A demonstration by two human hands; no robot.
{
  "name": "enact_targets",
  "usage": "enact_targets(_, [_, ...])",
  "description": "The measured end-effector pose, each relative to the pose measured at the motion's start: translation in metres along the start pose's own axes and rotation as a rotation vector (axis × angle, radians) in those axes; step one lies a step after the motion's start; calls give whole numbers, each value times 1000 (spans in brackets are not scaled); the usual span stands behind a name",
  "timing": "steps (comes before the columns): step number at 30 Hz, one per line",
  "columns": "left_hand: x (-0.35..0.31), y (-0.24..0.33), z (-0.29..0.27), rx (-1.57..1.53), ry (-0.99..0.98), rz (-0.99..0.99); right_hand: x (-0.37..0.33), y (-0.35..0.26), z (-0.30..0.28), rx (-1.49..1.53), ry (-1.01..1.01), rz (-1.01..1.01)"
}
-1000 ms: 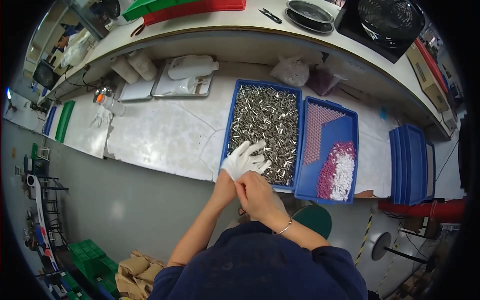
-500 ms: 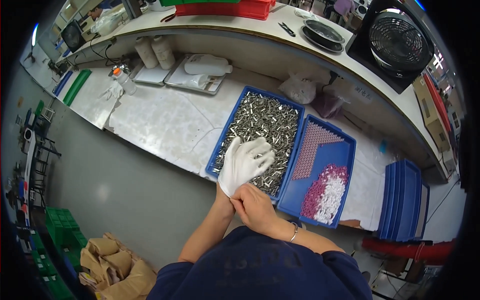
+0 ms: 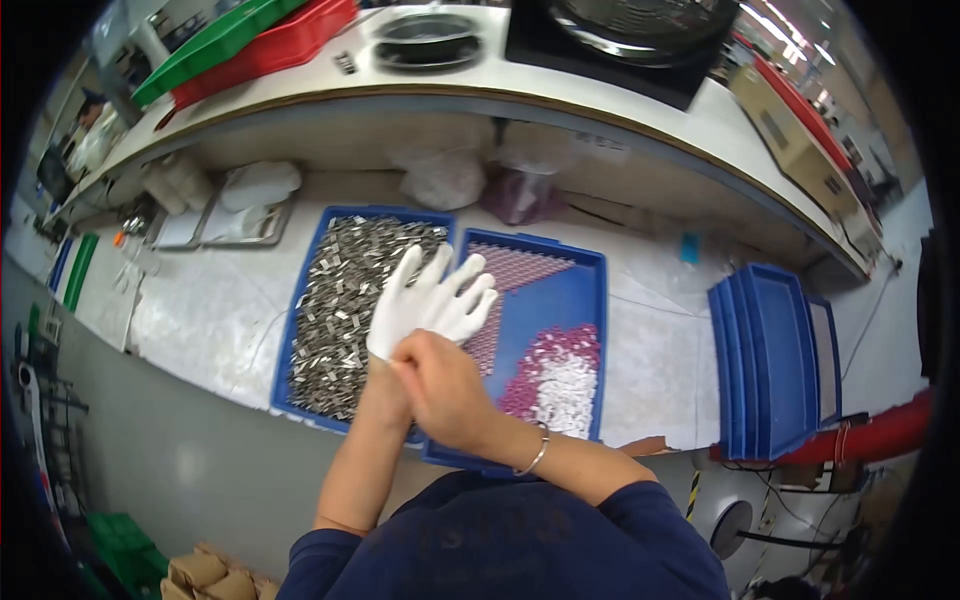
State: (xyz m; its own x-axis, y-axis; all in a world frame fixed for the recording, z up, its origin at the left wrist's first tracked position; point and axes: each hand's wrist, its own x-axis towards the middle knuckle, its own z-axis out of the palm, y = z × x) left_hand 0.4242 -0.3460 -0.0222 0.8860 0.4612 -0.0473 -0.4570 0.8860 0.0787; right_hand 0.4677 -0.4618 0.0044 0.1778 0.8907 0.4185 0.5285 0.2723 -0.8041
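Both hands had shifted right relative to the trays: left hand [image 3: 425, 305] sat across the seam, previously over the metal parts only. View had swung too.

Left to right: silver tray [image 3: 268, 235] was well off, up-left of the left hand. Blue tray [image 3: 304, 305] of metal parts [image 3: 335, 310] lay just left of and partly under it. Left hand wore the white glove [image 3: 405, 325], fingers spread wide, probably to keep the fabric taut. Right hand [image 3: 440, 385], bare, pinched its cuff [image 3: 380, 352] at the left wrist, likely because the hem was the easiest grip. Second tray [image 3: 535, 305] was right of the left hand: pink pieces [image 3: 520, 265] in rows, loose ones plus white pieces [image 3: 567, 390] right of the right hand, presumably kept apart to avoid mixing. Stacked trays [image 3: 780, 360] stood well right, likely for clearance.

Diffs: fingers fanned more; cuff pinch unchanged.
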Motion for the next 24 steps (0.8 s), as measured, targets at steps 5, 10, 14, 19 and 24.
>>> enact_targets(5, [35, -36, 7, 296, 80, 177, -33, 15, -19, -18, 55, -361])
enact_targets(10, [28, -75, -5, 263, -234, 108, -59, 46, -81, -79, 143, -335])
enact_targets(14, [9, -118, 2, 175, -381, 3, -53, 70, -139, -165, 538, -260])
enact_targets(19, [-18, -176, 41, 376, -108, -4, -68, 92, -174, -54, 390, -91])
enact_targets(24, [-21, -203, 46, 721, 37, 74, -90, 77, -184, 22, 537, -97])
